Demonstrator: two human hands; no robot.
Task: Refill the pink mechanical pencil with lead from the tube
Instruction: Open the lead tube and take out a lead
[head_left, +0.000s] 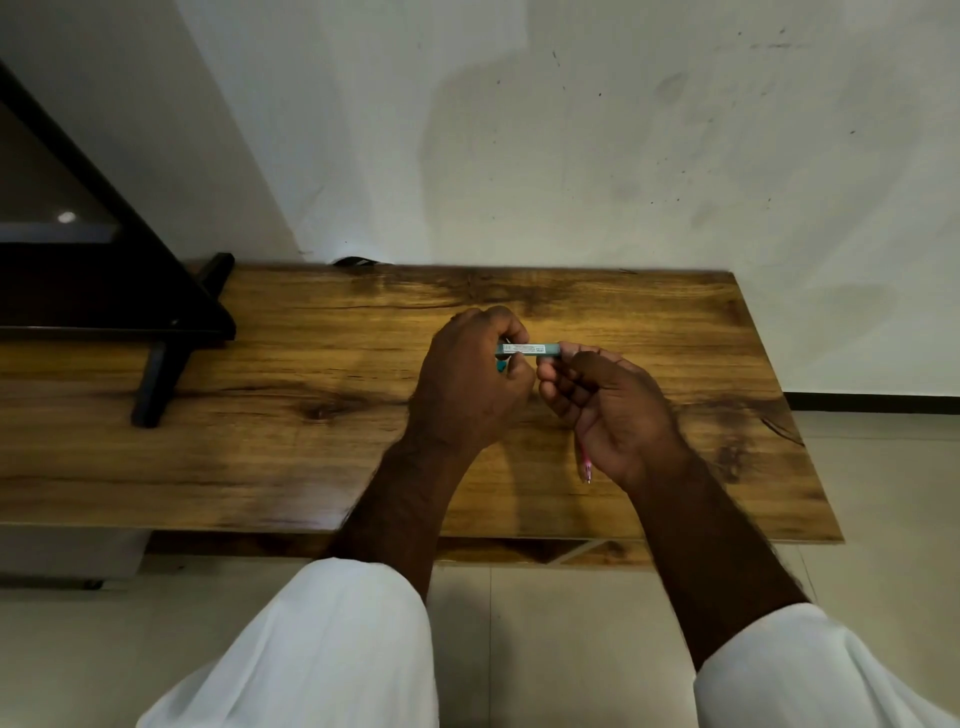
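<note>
Teal lead tube (529, 349), lying level above the wooden table (260, 441): my left hand (470, 387) is gripping its nine-o'clock end, my right hand (615, 410) pinching its three-o'clock end while clasping the pink pencil (585, 465), tip toward six o'clock.

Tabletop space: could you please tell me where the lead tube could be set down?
The wooden table is bare between the black stand and the left hand, and right of the right hand toward the table's end. The far-left corner is crowded by the stand.
</note>
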